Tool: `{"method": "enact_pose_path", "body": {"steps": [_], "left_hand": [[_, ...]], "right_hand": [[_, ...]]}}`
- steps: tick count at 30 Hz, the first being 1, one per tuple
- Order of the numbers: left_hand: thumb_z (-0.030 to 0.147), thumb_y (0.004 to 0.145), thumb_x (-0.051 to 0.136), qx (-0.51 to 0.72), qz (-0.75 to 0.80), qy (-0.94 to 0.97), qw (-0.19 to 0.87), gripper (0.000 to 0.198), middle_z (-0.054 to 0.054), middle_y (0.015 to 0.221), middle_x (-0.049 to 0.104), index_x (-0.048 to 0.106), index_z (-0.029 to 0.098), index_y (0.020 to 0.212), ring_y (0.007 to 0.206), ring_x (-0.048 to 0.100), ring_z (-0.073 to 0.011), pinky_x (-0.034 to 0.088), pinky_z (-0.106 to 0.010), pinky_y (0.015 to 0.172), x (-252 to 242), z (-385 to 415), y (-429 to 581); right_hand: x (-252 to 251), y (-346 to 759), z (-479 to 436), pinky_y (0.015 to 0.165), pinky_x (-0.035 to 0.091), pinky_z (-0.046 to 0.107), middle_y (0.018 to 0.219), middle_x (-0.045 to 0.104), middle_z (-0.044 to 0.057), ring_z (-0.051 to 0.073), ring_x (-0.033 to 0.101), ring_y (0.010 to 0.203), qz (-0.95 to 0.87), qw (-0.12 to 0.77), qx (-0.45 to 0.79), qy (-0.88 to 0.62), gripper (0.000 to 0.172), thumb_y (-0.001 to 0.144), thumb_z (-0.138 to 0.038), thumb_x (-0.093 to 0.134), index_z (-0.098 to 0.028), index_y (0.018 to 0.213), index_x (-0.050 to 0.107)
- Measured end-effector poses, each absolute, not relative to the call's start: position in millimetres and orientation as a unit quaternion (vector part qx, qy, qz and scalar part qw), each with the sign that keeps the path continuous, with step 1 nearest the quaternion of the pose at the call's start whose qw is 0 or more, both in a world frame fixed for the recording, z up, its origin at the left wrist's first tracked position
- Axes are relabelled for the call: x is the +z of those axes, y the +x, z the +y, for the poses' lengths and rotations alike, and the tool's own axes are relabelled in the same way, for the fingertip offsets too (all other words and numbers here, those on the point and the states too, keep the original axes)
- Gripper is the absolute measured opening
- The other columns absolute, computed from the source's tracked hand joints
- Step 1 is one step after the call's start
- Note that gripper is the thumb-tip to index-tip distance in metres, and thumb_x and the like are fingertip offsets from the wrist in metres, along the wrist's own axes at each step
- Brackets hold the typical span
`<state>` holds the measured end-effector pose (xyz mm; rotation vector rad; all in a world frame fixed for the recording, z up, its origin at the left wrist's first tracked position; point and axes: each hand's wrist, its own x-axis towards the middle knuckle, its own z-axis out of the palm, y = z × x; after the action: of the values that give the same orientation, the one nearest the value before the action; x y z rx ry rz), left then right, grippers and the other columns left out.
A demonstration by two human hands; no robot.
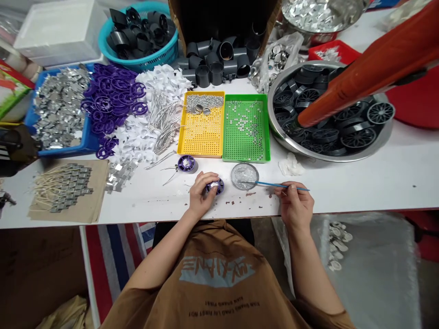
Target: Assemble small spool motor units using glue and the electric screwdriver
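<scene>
Purple plastic spool (215,186) lies at one o'clock from the left hand (203,194), its silvery centre showing, with the fingers (209,179) half closed and curled onto it against the white tabletop (356,192). It looks light and stiff, so a grip on the outer rim would keep the centre free. The right hand (295,203) pinches a slim blue brush (274,185) between thumb and fingers, its tip reaching toward ten o'clock over the rim of a round glass dish (244,176) of glistening clear paste. The brush looks light and easily flicked, and the paste looks slippery. Another purple spool (187,163) rests at eleven o'clock.
</scene>
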<state>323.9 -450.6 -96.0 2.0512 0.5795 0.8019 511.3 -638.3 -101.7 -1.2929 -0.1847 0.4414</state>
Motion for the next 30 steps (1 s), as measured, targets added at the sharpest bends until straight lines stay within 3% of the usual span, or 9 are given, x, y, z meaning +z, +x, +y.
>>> {"method": "enact_pose_path", "body": {"steps": [10, 14, 18, 20, 22, 25, 27, 30], "left_hand": [[0.035, 0.092, 0.049, 0.288, 0.226, 0.841, 0.399, 0.024, -0.008, 0.103, 0.062, 0.056, 0.019, 0.108, 0.102, 0.059, -0.0192, 0.028, -0.051, 0.114, -95.9, -448.1, 328.0], [0.045, 0.093, 0.044, 0.254, 0.207, 0.85, 0.412, 0.033, -0.008, 0.106, 0.061, 0.054, 0.02, 0.112, 0.105, 0.058, -0.021, 0.024, -0.052, 0.115, -95.3, -438.6, 327.5], [0.065, 0.086, 0.044, 0.294, 0.178, 0.864, 0.368, 0.06, -0.014, 0.122, 0.054, 0.049, 0.02, 0.125, 0.118, 0.05, -0.0301, 0.034, -0.054, 0.107, -90.3, -440.1, 324.0], [0.062, 0.082, 0.055, 0.362, 0.154, 0.869, 0.302, 0.057, -0.013, 0.119, 0.055, 0.052, 0.022, 0.122, 0.115, 0.05, -0.0311, 0.04, -0.051, 0.1, -86.1, -453.7, 322.6], [0.048, 0.081, 0.063, 0.378, 0.09, 0.88, 0.273, 0.044, -0.01, 0.107, 0.061, 0.055, 0.023, 0.117, 0.103, 0.055, -0.027, 0.045, -0.044, 0.09, -82.4, -474.3, 323.3], [0.038, 0.086, 0.059, 0.241, 0.012, 0.92, 0.308, 0.035, -0.011, 0.108, 0.066, 0.055, 0.02, 0.116, 0.093, 0.059, -0.0235, 0.047, -0.038, 0.078, -81.2, -504.5, 330.9], [0.041, 0.089, 0.056, 0.156, 0.029, 0.935, 0.317, 0.039, -0.016, 0.125, 0.061, 0.055, 0.016, 0.118, 0.096, 0.058, -0.0255, 0.048, -0.04, 0.079, -83.8, -516.3, 338.2], [0.045, 0.089, 0.055, 0.122, 0.063, 0.939, 0.314, 0.047, -0.02, 0.138, 0.052, 0.053, 0.012, 0.123, 0.101, 0.056, -0.0284, 0.047, -0.044, 0.085, -89.0, -520.7, 346.1]], "right_hand": [[-108.4, 513.2, -639.3, 0.058, 0.052, 0.026, 0.063, 0.065, -0.001, 0.012, 0.063, 0.059, -0.06, 0.784, 0.203, -0.584, 0.024, 0.077, -0.04, 0.074, -0.017, 0.082, 0.068], [-108.2, 514.6, -639.4, 0.058, 0.052, 0.026, 0.063, 0.065, -0.001, 0.012, 0.062, 0.058, -0.061, 0.788, 0.2, -0.578, 0.025, 0.078, -0.041, 0.073, -0.017, 0.081, 0.067], [-105.3, 514.5, -640.6, 0.059, 0.051, 0.026, 0.064, 0.066, 0.0, 0.012, 0.063, 0.058, -0.067, 0.785, 0.183, -0.588, 0.022, 0.08, -0.039, 0.071, -0.018, 0.084, 0.067], [-104.5, 514.2, -641.1, 0.062, 0.051, 0.027, 0.064, 0.066, 0.0, 0.013, 0.064, 0.06, -0.09, 0.764, 0.169, -0.616, 0.021, 0.083, -0.039, 0.068, -0.019, 0.085, 0.068], [-104.2, 513.9, -641.8, 0.064, 0.051, 0.03, 0.066, 0.065, 0.0, 0.015, 0.065, 0.062, -0.119, 0.736, 0.151, -0.649, 0.021, 0.085, -0.04, 0.065, -0.02, 0.085, 0.068], [-102.2, 513.0, -644.4, 0.065, 0.052, 0.031, 0.07, 0.066, 0.002, 0.017, 0.066, 0.066, -0.159, 0.698, 0.124, -0.687, 0.021, 0.086, -0.04, 0.063, -0.02, 0.084, 0.069], [-99.3, 511.7, -647.4, 0.066, 0.052, 0.031, 0.071, 0.067, 0.002, 0.018, 0.066, 0.068, -0.18, 0.677, 0.121, -0.703, 0.019, 0.087, -0.038, 0.063, -0.02, 0.085, 0.07], [-95.9, 509.3, -652.1, 0.067, 0.052, 0.032, 0.072, 0.068, 0.002, 0.018, 0.067, 0.07, -0.199, 0.669, 0.128, -0.704, 0.016, 0.088, -0.034, 0.062, -0.02, 0.087, 0.071]]}}
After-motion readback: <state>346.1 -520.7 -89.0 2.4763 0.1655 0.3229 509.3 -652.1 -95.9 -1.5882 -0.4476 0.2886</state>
